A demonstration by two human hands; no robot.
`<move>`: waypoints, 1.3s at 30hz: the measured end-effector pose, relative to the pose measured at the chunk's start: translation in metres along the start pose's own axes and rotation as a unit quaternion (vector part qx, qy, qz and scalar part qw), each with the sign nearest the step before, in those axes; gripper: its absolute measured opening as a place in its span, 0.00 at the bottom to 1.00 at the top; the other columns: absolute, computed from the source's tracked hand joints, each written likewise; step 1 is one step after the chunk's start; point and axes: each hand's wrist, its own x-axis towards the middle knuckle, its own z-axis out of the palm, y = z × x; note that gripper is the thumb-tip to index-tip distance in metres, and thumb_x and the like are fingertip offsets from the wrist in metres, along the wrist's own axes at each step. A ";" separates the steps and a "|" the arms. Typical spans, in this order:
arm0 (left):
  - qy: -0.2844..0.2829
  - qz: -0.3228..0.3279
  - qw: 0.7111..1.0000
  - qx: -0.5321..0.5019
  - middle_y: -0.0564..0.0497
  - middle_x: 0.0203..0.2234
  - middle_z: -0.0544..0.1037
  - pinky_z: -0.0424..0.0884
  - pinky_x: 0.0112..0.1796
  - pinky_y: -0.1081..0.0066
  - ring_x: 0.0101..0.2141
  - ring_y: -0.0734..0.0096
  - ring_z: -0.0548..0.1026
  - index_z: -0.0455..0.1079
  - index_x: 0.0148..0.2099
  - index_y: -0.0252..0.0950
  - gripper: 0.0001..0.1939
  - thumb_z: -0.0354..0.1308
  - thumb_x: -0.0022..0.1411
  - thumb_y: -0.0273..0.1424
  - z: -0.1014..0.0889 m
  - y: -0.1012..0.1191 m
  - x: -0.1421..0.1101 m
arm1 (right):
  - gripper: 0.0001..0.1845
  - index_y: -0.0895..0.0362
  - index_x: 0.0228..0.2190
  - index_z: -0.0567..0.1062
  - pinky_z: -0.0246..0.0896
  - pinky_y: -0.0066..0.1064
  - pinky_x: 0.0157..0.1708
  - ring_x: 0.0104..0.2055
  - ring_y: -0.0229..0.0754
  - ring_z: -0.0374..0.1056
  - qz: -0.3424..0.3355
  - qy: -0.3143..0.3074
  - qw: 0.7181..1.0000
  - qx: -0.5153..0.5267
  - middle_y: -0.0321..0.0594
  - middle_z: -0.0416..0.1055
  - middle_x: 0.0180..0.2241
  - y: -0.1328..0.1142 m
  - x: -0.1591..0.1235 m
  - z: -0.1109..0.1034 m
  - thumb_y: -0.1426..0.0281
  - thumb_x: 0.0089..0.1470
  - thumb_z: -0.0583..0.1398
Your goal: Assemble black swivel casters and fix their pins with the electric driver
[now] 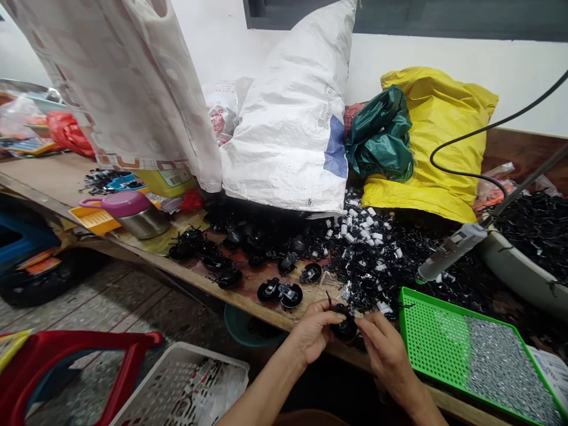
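At the bench's front edge, my left hand (316,331) is closed round a small round black plastic part (342,326), its thumb lying on top. From the other side my right hand (384,343) pinches at the same part; whether a smaller piece sits between its fingertips is hidden. Just left of them lie similar round black parts with grey fittings (290,294). Beyond my hands spreads a heap of small black pieces (355,260) mixed with white pieces (366,222). A green perforated tray (437,337), partly filled with small silvery metal pieces (506,361), stands right of my right hand.
An electric screwdriver-like tool (452,251) hangs above the tray. A white sack (293,130) and a yellow bag (448,130) stand behind. A purple-lidded flask (137,213) is at left. Below the bench are a white basket (177,355) and a red plastic chair (84,343).
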 end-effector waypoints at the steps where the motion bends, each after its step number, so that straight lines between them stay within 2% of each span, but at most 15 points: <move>1: -0.003 -0.009 1.000 0.005 0.54 0.18 0.73 0.66 0.24 0.72 0.20 0.75 0.68 0.69 0.26 0.33 0.11 0.59 0.34 0.17 -0.001 0.000 0.000 | 0.19 0.56 0.44 0.66 0.62 0.31 0.28 0.31 0.39 0.63 -0.004 -0.007 1.000 0.000 0.43 0.65 0.29 0.000 -0.002 0.001 0.81 0.52 0.47; 7: -0.018 -0.034 0.999 0.025 0.54 0.19 0.74 0.66 0.24 0.71 0.20 0.74 0.69 0.70 0.26 0.33 0.12 0.58 0.34 0.18 -0.003 0.001 0.000 | 0.19 0.55 0.43 0.67 0.63 0.31 0.29 0.32 0.39 0.64 -0.011 0.015 1.000 0.018 0.43 0.66 0.29 -0.004 -0.001 -0.004 0.81 0.52 0.48; 13: -0.043 -0.058 0.996 0.043 0.55 0.15 0.72 0.66 0.23 0.71 0.17 0.77 0.67 0.69 0.24 0.33 0.10 0.56 0.34 0.18 -0.002 0.003 0.001 | 0.24 0.52 0.47 0.64 0.63 0.32 0.30 0.34 0.39 0.64 -0.055 0.009 0.998 0.006 0.42 0.66 0.30 -0.005 0.000 -0.006 0.82 0.51 0.49; 17: -0.060 -0.079 0.994 0.053 0.54 0.16 0.72 0.66 0.24 0.69 0.17 0.76 0.67 0.70 0.25 0.32 0.09 0.58 0.35 0.18 -0.002 0.004 0.003 | 0.21 0.50 0.45 0.67 0.62 0.34 0.32 0.35 0.40 0.64 -0.069 0.012 0.997 -0.011 0.41 0.66 0.31 -0.005 0.001 -0.007 0.80 0.51 0.50; 21: -0.068 -0.092 0.991 0.067 0.54 0.14 0.71 0.65 0.22 0.71 0.16 0.76 0.67 0.69 0.22 0.31 0.09 0.57 0.33 0.17 -0.004 0.004 0.005 | 0.18 0.50 0.43 0.67 0.60 0.35 0.33 0.35 0.40 0.63 -0.076 -0.017 0.997 -0.002 0.39 0.67 0.30 -0.004 0.002 -0.010 0.78 0.52 0.52; 25: -0.065 -0.088 0.990 0.088 0.53 0.15 0.73 0.62 0.22 0.74 0.16 0.76 0.67 0.70 0.22 0.30 0.10 0.57 0.31 0.16 -0.004 0.005 0.007 | 0.17 0.51 0.42 0.67 0.58 0.38 0.35 0.35 0.39 0.62 -0.126 -0.062 0.989 -0.038 0.39 0.68 0.30 0.000 0.003 -0.011 0.78 0.51 0.53; 30: -0.047 -0.045 0.994 0.089 0.53 0.17 0.73 0.63 0.26 0.73 0.20 0.75 0.69 0.72 0.25 0.32 0.11 0.59 0.32 0.17 -0.002 0.003 0.006 | 0.16 0.54 0.40 0.68 0.58 0.39 0.36 0.37 0.41 0.62 -0.149 -0.052 0.983 -0.090 0.42 0.69 0.34 0.008 0.005 -0.009 0.80 0.50 0.54; 33: -0.021 0.025 0.996 0.089 0.52 0.19 0.74 0.62 0.27 0.74 0.22 0.74 0.68 0.73 0.27 0.31 0.11 0.61 0.35 0.19 -0.002 -0.001 0.004 | 0.17 0.52 0.41 0.69 0.60 0.36 0.34 0.37 0.40 0.63 -0.115 -0.113 0.984 -0.076 0.43 0.68 0.37 0.014 0.011 -0.014 0.79 0.51 0.51; 35: -0.009 0.082 0.992 0.096 0.51 0.21 0.75 0.62 0.28 0.74 0.23 0.73 0.68 0.73 0.30 0.31 0.11 0.61 0.37 0.21 -0.005 -0.004 0.005 | 0.18 0.51 0.41 0.69 0.61 0.33 0.35 0.39 0.39 0.64 -0.062 -0.144 0.987 -0.044 0.42 0.68 0.39 0.025 0.022 -0.022 0.78 0.53 0.48; 37: 0.012 0.138 0.985 0.106 0.51 0.23 0.75 0.63 0.30 0.73 0.26 0.72 0.69 0.73 0.32 0.31 0.12 0.61 0.39 0.22 -0.009 -0.006 0.008 | 0.16 0.53 0.41 0.70 0.61 0.31 0.39 0.42 0.38 0.64 0.027 -0.129 0.991 -0.030 0.41 0.68 0.40 0.043 0.039 -0.032 0.76 0.53 0.49; 38: 0.030 0.164 0.980 0.113 0.51 0.24 0.75 0.62 0.32 0.74 0.27 0.72 0.69 0.73 0.33 0.32 0.13 0.61 0.39 0.22 -0.012 -0.008 0.010 | 0.14 0.55 0.39 0.71 0.60 0.30 0.41 0.42 0.39 0.65 0.092 -0.100 0.989 -0.060 0.41 0.69 0.39 0.055 0.049 -0.037 0.73 0.53 0.50; 39: 0.045 0.187 0.974 0.123 0.51 0.25 0.75 0.62 0.33 0.73 0.28 0.71 0.69 0.73 0.33 0.32 0.14 0.61 0.39 0.22 -0.015 -0.010 0.013 | 0.12 0.56 0.36 0.72 0.59 0.29 0.42 0.42 0.38 0.65 0.172 -0.077 0.976 -0.112 0.41 0.70 0.38 0.067 0.060 -0.040 0.72 0.52 0.51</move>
